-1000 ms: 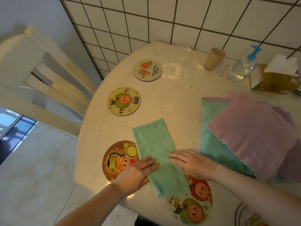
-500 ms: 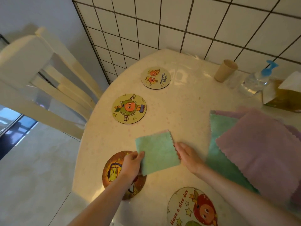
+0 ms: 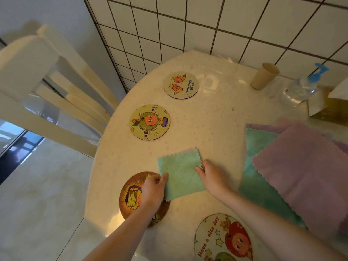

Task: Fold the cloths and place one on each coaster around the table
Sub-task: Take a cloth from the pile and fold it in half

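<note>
A green cloth [image 3: 179, 175], folded into a small square, lies on the table between my hands. My left hand [image 3: 153, 192] pinches its left edge and hovers over the brown coaster [image 3: 130, 199]. My right hand [image 3: 211, 178] grips the cloth's right edge. More coasters lie around: a yellow one [image 3: 149, 122], a cream one [image 3: 181, 85] farther back, and a "Have a nice day" coaster [image 3: 222, 240] at the near edge. A pile of unfolded cloths sits at the right, a pink cloth [image 3: 305, 174] over a teal cloth [image 3: 258, 187].
The round cream table [image 3: 212, 117] stands against a tiled wall. A paper cup [image 3: 264, 76], a pump bottle [image 3: 303, 85] and a tissue box [image 3: 331, 106] stand at the back right. A cream chair [image 3: 47, 87] stands left of the table.
The long green strip has been folded in half into a small square. My hands went from pressing flat on it to holding its left and right edges. The camera view shifted.
</note>
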Motion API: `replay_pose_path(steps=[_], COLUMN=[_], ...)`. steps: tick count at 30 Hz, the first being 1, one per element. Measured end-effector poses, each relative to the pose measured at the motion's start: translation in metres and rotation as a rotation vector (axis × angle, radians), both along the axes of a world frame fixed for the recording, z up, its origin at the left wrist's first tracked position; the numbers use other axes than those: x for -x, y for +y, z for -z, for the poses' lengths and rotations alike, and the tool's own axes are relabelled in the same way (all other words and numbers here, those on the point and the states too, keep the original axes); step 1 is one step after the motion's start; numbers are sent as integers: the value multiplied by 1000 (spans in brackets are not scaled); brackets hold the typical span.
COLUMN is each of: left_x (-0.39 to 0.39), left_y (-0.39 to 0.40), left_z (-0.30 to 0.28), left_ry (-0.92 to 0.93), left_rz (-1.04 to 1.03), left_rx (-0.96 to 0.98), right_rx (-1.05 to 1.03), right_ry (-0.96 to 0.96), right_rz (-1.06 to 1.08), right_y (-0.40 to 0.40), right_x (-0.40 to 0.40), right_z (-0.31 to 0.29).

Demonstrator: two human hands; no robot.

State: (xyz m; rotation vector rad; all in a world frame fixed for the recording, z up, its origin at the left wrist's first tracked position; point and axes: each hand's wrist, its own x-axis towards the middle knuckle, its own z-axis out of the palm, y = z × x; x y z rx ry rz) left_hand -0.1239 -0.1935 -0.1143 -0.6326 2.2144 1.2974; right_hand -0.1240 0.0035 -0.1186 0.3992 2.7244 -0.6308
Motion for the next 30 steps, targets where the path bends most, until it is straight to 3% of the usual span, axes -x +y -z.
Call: replay_pose_path(steps=[5, 10, 13, 16, 19, 25, 30], left_x=[-2, -2, -2, 1, 4, 6, 9], left_y=[1, 1, 6, 10, 12, 8, -5], left_z=[-11, -12, -12, -15, -15, -11, -24], left_ry=[83, 34, 16, -1, -35, -112, -103], left_rz=[128, 242, 286, 300, 305, 197, -13], left_rx=[247, 421, 484, 535, 556, 273, -154], right_rx=[-94, 146, 184, 80, 55, 73, 467], right_ry=[-3, 44, 80, 16, -54, -178, -176], right_rz=[9, 45, -94, -278, -330, -369, -124], right_y=[-7, -4, -6, -6, -4, 2, 15], right_x=[8, 35, 54, 68, 76, 83, 85], right_z=[-9, -8, -10, -8, -6, -11, -19])
